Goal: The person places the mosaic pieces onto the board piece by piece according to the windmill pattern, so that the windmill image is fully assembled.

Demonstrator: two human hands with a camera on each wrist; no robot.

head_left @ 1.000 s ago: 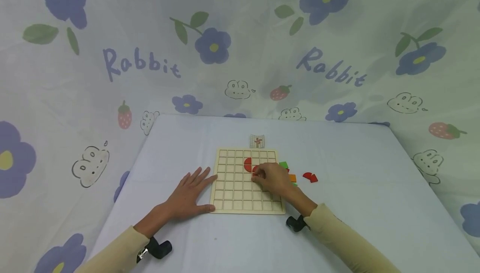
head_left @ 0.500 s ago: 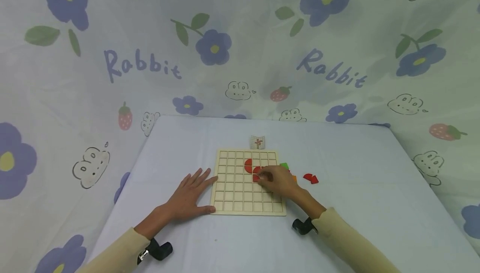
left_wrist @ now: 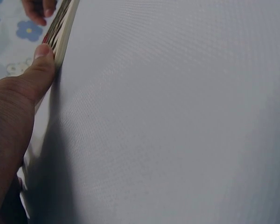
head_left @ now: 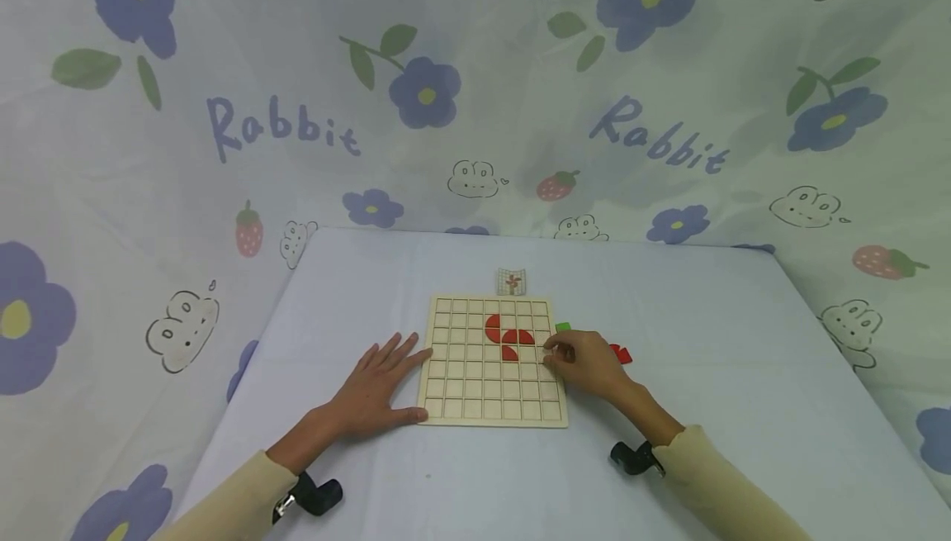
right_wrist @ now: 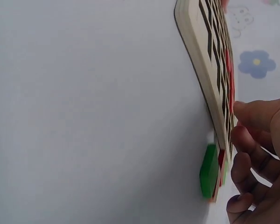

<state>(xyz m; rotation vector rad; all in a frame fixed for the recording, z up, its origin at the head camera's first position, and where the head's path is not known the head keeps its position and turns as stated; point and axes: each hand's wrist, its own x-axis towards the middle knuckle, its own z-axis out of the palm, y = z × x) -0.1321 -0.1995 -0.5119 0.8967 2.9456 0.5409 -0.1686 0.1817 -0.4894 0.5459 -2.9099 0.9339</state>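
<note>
A square wooden grid board (head_left: pixel 455 369) lies on the white table. Several red quarter-round pieces (head_left: pixel 509 353) sit in its cells right of the middle. My left hand (head_left: pixel 376 391) is spread at the board's left side, thumb and fingertips touching its edge. The left wrist view shows the left thumb (left_wrist: pixel 39 70) against the board's rim. Over the right edge of the board is my right hand (head_left: pixel 587 362), fingers loosely bent, thumb and forefinger apart. No piece shows between them in the right wrist view, where a green piece (right_wrist: pixel 209 172) lies below the fingers.
Another green piece (head_left: pixel 563 327) shows beside the board's upper right, and loose red pieces (head_left: pixel 621 354) lie farther right, partly behind the right hand. A small picture card (head_left: pixel 512 282) with a pinwheel-like figure stands beyond the board. A printed cloth (head_left: pixel 475 136) hangs behind the table.
My right hand has moved right, from the red pieces to the board's right edge. A red quarter-round piece now shows uncovered in a cell under the others. My left hand stays put.
</note>
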